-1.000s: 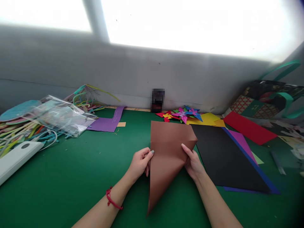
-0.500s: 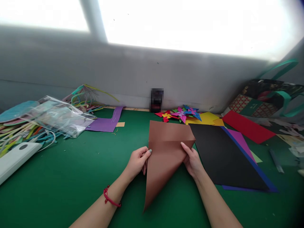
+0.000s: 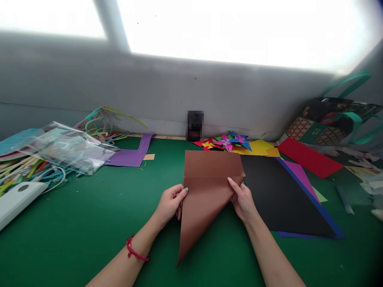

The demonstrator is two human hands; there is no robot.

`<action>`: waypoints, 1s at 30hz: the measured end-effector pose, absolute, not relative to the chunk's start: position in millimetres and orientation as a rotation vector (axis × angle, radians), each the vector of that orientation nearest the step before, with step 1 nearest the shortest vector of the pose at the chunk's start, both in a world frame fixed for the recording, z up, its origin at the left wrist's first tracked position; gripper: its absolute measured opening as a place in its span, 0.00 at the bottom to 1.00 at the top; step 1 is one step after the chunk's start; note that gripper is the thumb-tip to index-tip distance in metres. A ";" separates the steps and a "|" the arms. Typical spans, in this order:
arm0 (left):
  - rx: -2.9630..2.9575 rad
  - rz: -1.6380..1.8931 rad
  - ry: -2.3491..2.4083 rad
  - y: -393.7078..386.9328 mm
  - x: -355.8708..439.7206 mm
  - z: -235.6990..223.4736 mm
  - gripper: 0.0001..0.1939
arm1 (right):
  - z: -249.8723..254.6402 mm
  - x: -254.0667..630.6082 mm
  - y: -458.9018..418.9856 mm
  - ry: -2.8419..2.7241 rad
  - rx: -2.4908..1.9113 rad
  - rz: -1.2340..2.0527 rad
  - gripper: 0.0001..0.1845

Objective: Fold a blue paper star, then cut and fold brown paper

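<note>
A sheet of brown paper [image 3: 206, 195] is between my two hands, with a crease running across its upper part. Its right side is folded along a slant, so it tapers to a point low on the left. My left hand [image 3: 172, 202] pinches the left edge, thumb on top and fingers curled beneath. On the slanted right edge, my right hand [image 3: 243, 200] grips the paper the same way, its thumb lying near the crease. The fingers under the sheet are partly hidden.
Black sheets [image 3: 278, 191] with blue paper under them lie right of my hands. Folded paper stars [image 3: 227, 141], yellow paper [image 3: 260, 147] and a red sheet [image 3: 309, 156] are behind. At left are a purple strip [image 3: 128, 157], a plastic bag [image 3: 80, 149] and a white device [image 3: 20, 201].
The brown paper and my left hand have shifted slightly left, and the lower point has swung a little left and up. Both hands keep their grip. The whole view has drifted slightly.
</note>
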State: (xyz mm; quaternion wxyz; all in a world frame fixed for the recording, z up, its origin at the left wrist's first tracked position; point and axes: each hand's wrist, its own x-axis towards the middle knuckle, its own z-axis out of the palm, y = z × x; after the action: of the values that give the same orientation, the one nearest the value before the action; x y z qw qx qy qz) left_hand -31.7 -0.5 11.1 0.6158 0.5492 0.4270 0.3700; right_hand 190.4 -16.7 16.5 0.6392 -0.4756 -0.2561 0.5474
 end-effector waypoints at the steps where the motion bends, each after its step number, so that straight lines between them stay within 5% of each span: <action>1: 1.267 0.850 0.989 -0.6 -31.6 11.3 0.17 | 16.9 190.4 -16.6 -0.572 -1.086 1.244 0.21; 30: 1.311 0.841 0.961 0.1 -33.1 8.0 0.16 | 2.5 200.4 -10.0 -0.489 -1.085 1.089 0.16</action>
State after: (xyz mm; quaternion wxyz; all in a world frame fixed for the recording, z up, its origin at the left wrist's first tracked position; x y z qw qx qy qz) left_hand -33.1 0.1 8.0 0.6099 0.5677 0.4162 0.3641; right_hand 200.4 -10.0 2.5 0.6920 -0.4857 -0.2190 0.4872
